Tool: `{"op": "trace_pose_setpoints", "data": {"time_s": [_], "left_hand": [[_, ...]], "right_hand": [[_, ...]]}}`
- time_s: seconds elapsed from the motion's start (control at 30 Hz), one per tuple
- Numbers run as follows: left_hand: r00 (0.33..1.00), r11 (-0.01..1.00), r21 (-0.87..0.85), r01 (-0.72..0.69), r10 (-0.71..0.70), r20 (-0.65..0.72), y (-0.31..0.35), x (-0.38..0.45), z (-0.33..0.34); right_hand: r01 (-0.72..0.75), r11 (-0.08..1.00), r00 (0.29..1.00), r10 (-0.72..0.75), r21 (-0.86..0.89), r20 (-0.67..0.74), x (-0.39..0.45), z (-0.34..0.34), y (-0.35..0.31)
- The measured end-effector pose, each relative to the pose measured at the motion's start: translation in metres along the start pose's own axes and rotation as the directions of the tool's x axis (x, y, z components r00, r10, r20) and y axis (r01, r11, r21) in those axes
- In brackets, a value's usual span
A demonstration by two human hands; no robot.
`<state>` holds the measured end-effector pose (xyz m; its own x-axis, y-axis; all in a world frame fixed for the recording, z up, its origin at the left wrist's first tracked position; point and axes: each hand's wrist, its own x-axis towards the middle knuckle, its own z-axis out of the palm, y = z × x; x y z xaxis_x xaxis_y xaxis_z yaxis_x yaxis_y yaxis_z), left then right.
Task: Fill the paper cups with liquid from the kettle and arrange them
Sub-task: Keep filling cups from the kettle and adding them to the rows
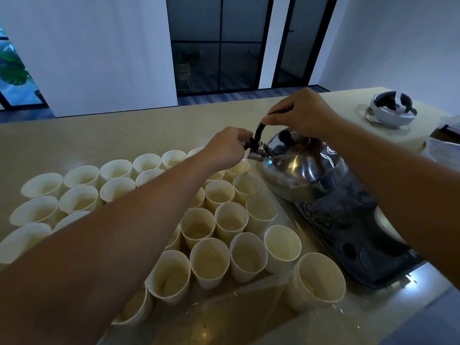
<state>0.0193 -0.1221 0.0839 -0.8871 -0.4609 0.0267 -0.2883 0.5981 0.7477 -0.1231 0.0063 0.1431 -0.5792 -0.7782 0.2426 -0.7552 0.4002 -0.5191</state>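
- Your right hand (297, 113) is clenched round the black handle (258, 131) of the kettle (302, 168), lifting it above the dark tray (358, 235) and tipping it toward the paper cups (211, 260).
- Your left hand (225, 148) pinches the spout cap (249, 144), likely holding it open for the pour.
- The cups crowd the counter (99, 138) left of the kettle; several hold pale liquid, levels hard to judge.
- A nested stack of cups (319, 280) stands nearest you, below the kettle.

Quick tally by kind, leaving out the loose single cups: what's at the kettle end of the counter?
kettle: 1
dark tray: 1
stack of nested cups: 1
hands on the kettle: 2, left hand and right hand
Total: 5
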Motion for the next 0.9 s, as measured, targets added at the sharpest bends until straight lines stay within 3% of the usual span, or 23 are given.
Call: {"op": "trace_pose_setpoints", "data": {"time_s": [0.2, 0.37, 0.63, 0.9], "left_hand": [[0.997, 0.992, -0.114, -0.062, 0.056, -0.057, 0.018, -0.006, -0.014], [0.99, 0.976, -0.184, -0.112, 0.093, -0.109, 0.04, -0.013, -0.023], [0.989, 0.951, -0.281, -0.129, 0.101, -0.11, 0.06, -0.024, -0.02], [0.996, 0.946, -0.322, -0.036, 0.008, -0.09, 0.049, -0.033, -0.01]], "right_hand": [[-0.028, 0.977, 0.991, 0.054, 0.212, -0.12, -0.014, -0.014, 0.008], [-0.01, 0.963, 0.987, 0.053, 0.271, -0.152, -0.022, -0.036, 0.002], [0.021, 0.971, 0.989, 0.015, 0.236, -0.149, -0.033, -0.051, -0.001], [-0.011, 0.985, 0.996, 0.026, 0.169, -0.088, -0.039, -0.041, 0.004]]}}
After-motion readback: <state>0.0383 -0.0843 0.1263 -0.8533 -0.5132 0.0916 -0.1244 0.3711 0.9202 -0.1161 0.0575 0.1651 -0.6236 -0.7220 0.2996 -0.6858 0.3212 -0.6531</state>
